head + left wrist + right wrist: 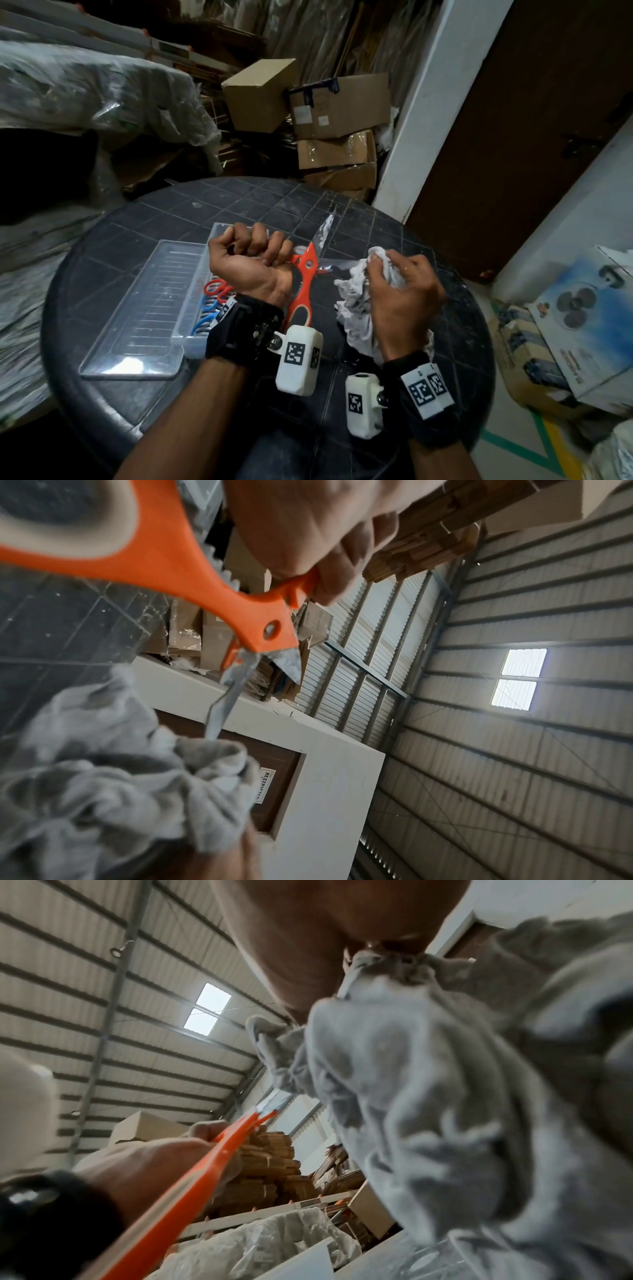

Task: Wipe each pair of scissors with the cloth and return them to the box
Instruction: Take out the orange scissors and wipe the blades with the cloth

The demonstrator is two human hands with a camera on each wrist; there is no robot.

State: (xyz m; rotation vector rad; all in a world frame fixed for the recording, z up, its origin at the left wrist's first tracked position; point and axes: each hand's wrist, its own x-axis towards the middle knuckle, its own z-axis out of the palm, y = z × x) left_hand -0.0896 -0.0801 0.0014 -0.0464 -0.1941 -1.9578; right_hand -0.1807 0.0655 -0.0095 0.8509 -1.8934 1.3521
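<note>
My left hand [255, 253] grips one handle of the orange scissors [303, 284], held above the table with the blades spread apart. In the left wrist view the orange scissors [192, 569] show one blade running into the cloth [113, 777]. My right hand [400, 294] clutches the crumpled grey-white cloth [356, 308] around that blade. In the right wrist view the cloth [428, 1096] fills the frame, with the orange scissors [192, 1183] at lower left. A clear plastic box [202, 339] holds red and blue scissors [214, 301], partly hidden behind my left wrist.
The box's clear lid [147, 308] lies flat to the left of the box on the round dark table [137, 222]. Cardboard boxes [308, 113] stack behind the table. A door [513, 137] and more cartons [565, 325] stand to the right.
</note>
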